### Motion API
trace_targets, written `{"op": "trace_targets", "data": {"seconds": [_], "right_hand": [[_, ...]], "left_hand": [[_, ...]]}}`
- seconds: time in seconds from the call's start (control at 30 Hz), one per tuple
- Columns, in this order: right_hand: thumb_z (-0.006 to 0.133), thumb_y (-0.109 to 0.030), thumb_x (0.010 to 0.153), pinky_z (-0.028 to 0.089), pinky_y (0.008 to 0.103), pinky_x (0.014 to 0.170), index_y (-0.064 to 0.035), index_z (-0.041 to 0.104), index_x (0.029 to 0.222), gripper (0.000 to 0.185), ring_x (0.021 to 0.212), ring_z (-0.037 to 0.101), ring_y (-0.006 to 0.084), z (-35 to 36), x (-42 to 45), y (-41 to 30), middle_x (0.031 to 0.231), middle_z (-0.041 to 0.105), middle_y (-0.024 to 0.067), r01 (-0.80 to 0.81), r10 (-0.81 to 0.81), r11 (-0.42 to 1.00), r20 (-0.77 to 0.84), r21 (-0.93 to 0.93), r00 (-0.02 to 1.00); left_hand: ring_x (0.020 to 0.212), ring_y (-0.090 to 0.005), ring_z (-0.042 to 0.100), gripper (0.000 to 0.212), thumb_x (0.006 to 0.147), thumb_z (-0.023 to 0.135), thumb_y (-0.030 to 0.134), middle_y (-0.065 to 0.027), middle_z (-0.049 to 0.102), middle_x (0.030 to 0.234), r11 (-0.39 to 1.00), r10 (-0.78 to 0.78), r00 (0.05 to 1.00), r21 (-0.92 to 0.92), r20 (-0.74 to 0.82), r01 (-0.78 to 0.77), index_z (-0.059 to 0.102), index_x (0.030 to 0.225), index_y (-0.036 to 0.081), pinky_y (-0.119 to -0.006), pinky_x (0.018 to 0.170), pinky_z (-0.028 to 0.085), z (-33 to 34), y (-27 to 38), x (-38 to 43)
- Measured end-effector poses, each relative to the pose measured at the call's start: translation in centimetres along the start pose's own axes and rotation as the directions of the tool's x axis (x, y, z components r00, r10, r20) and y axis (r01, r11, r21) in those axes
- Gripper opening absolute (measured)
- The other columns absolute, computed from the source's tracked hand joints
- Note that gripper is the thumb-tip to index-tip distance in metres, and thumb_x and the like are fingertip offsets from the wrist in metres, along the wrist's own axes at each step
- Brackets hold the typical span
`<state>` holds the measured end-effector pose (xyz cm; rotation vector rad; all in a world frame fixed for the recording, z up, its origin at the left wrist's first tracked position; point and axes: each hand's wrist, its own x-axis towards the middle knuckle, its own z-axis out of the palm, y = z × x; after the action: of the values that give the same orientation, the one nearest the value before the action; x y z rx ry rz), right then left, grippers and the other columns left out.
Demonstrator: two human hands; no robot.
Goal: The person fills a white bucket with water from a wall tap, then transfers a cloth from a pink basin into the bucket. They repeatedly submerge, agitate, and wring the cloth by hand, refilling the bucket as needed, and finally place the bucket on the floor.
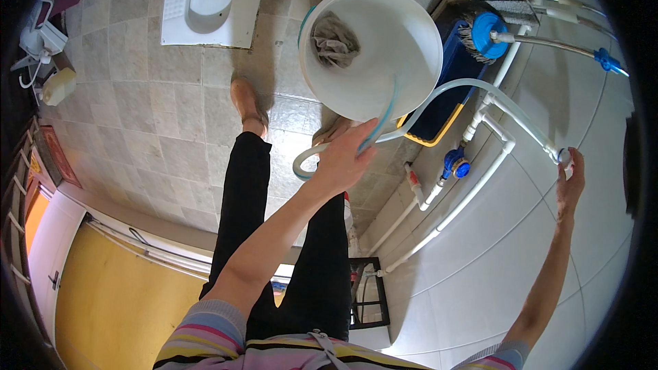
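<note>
My left hand grips a clear plastic hose close to one end. That end reaches over the near rim of a large white bucket and points inside. A crumpled grey cloth lies at the bucket's left inner side. The hose loops below my left hand, then arches right to a wall tap. My right hand has its fingers and thumb on this tap, which they partly hide. Whether water is flowing, I cannot tell.
A blue dustpan-like container with a yellow rim stands right of the bucket, near a mop head. White pipes with a blue water meter run along the tiled wall. A squat toilet is set in the floor at upper left.
</note>
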<state>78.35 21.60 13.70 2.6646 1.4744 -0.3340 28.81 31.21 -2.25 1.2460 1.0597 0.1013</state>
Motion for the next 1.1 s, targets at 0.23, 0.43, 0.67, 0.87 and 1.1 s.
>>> {"op": "trace_targets", "data": {"seconds": [0.23,0.43,0.67,0.87,1.1], "right_hand": [[0.050,0.013,0.080,0.039,0.0372,0.105,-0.0106,0.050,0.124,0.050,0.119,0.050,0.0256,-0.4,-0.2,-0.2,0.124,0.055,0.0080,0.168,-0.166,0.986,0.068,-0.021,0.984],[0.052,0.016,0.077,0.042,0.0354,0.102,-0.0103,0.051,0.124,0.054,0.119,0.050,0.0251,-0.5,0.1,0.0,0.125,0.054,0.0069,0.184,-0.182,0.983,0.079,-0.024,0.980],[0.057,0.013,0.077,0.043,0.0342,0.101,-0.0101,0.053,0.123,0.052,0.118,0.051,0.0241,-0.3,0.3,0.5,0.125,0.054,0.0059,0.175,-0.171,0.984,0.089,-0.042,0.981],[0.058,0.010,0.079,0.044,0.0337,0.102,-0.0115,0.051,0.124,0.051,0.118,0.050,0.0236,-0.2,0.2,2.3,0.126,0.053,0.0051,0.116,-0.129,0.987,0.118,0.113,0.985],[0.057,0.010,0.080,0.044,0.0360,0.102,-0.0131,0.046,0.127,0.054,0.119,0.049,0.0256,-0.6,0.6,1.2,0.125,0.052,0.0068,0.155,-0.134,0.980,0.171,-0.122,0.976]], "left_hand": [[0.113,-0.0300,0.052,0.051,0.090,0.054,0.012,-0.0221,0.052,0.125,0.920,-0.305,0.928,-0.318,-0.214,0.229,0.036,0.137,0.000,-0.036,0.094,0.041,0.8,1.4,-0.9],[0.111,-0.0270,0.048,0.052,0.094,0.049,0.010,-0.0211,0.047,0.123,0.936,-0.242,0.889,-0.335,-0.389,0.108,0.029,0.139,-0.002,-0.035,0.091,0.040,1.9,4.0,0.8],[0.071,-0.0080,0.050,0.052,0.095,0.049,0.011,-0.0076,0.053,0.097,0.972,-0.117,0.928,-0.232,-0.354,0.034,0.029,0.142,0.004,-0.024,0.060,0.043,2.5,4.6,0.6],[0.115,-0.0291,0.049,0.051,0.093,0.049,0.008,-0.0220,0.045,0.132,0.922,-0.266,0.918,-0.357,-0.293,0.153,0.031,0.139,0.000,-0.035,0.094,0.040,1.4,4.0,-1.9],[0.109,-0.0261,0.049,0.052,0.092,0.051,0.008,-0.0207,0.047,0.130,0.874,-0.333,0.898,-0.452,-0.289,0.178,0.031,0.139,0.000,-0.034,0.092,0.040,2.1,0.7,-2.2]]}}
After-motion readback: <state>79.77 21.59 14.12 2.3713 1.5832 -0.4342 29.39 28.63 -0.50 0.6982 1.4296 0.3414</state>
